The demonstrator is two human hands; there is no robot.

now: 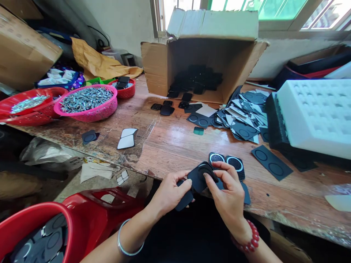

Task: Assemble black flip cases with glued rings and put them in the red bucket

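Observation:
My left hand (169, 191), closed, grips a dark, flat square pad (196, 182) with rounded corners near the table's front edge. A second dark pad (184, 200) hangs lower in the same hand. With thumb and fingers, my right hand (229, 195) pinches the right side of the upper pad, where a thin dark layer bends. Whether that layer is separate from the pad I cannot tell. Just behind my right hand lie two black squares (235, 165) with white rings and mesh-like faces. A dark blue-grey pad (246, 193) is partly hidden beside that hand.
An opened cardboard box (155, 69) holds black pieces at the back. Right of it are a heap of ringed sheets (244, 113) and white foam (315, 117). A pink basket (90, 115) of metal parts stands left. A red container (70, 226) sits below the table's edge.

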